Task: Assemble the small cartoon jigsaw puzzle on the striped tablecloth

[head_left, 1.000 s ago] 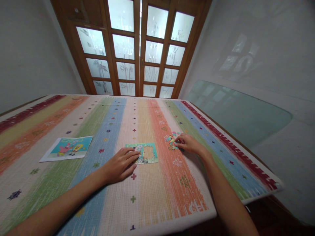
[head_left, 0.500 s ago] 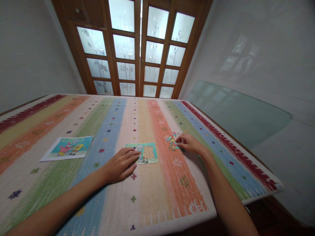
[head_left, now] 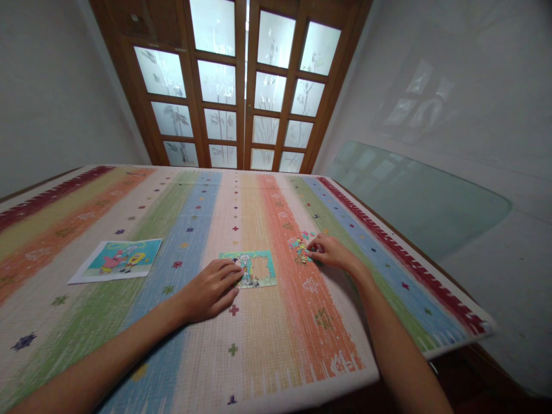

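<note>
Jigsaw pieces (head_left: 298,247) lie at the curled right hand (head_left: 328,252), its grip hidden, nearer the right edge of the table (head_left: 267,345) than the puzzle (head_left: 254,269) the spread left hand (head_left: 215,287) touches.

Light: admitted through frosted door panes (head_left: 217,82) beyond the far edge of the table (head_left: 271,333); walls (head_left: 56,92) dimly lit. Glare: pale reflections carried on the greenish panel (head_left: 448,213) past the right edge. Shadow: floor (head_left: 466,374) darkened below the near right corner. Distortion: outer lines stretched. Focus: puzzle pieces (head_left: 299,246) softened, possibly blurred.
</note>
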Tool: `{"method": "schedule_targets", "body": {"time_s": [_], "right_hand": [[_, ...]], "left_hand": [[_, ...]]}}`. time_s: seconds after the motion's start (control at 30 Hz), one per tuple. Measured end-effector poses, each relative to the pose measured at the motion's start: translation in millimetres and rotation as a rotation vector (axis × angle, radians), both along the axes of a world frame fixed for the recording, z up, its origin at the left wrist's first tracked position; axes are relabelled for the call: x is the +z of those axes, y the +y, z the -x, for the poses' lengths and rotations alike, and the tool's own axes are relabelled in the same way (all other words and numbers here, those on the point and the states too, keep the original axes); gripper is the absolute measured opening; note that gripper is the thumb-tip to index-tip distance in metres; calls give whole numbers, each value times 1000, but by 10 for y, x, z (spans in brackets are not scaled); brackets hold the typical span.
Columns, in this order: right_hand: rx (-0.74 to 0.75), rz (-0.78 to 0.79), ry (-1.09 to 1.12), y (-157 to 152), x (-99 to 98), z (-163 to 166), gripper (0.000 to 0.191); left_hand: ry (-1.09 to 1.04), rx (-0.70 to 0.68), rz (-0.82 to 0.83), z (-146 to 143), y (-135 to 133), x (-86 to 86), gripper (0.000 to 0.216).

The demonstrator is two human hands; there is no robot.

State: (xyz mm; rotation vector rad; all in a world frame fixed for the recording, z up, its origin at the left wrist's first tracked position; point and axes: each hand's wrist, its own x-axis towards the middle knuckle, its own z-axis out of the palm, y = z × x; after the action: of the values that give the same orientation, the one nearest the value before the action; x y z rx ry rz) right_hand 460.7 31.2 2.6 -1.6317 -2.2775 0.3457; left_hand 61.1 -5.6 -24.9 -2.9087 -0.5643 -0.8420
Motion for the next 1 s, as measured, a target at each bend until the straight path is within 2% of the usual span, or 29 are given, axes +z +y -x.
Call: {"method": "schedule_targets", "body": {"time_s": [0.17,0.33,0.5,0.7,0.87,1.0], "right_hand": [[-12,41,79,12,-25,32,8],[-14,114,181,21,-37,10,11],[2,185,286,-18,67,105,10],[53,140,381,-149,174,665,6],[171,125,488,-272,49,1265,1],[227,85,457,-301,-50,1547,3]], "left_hand": [[-14,-7,-15,-3,-6,-2,28],[-32,-7,-9,-12,-18,33,28],[-44,-17,-11,-9,-11,15,27],[-41,-14,-30,-22,-11,7,26],[-28,-1,-27,-30,-30,40,26],[-24,8,-38,-41,-42,57,26]]}}
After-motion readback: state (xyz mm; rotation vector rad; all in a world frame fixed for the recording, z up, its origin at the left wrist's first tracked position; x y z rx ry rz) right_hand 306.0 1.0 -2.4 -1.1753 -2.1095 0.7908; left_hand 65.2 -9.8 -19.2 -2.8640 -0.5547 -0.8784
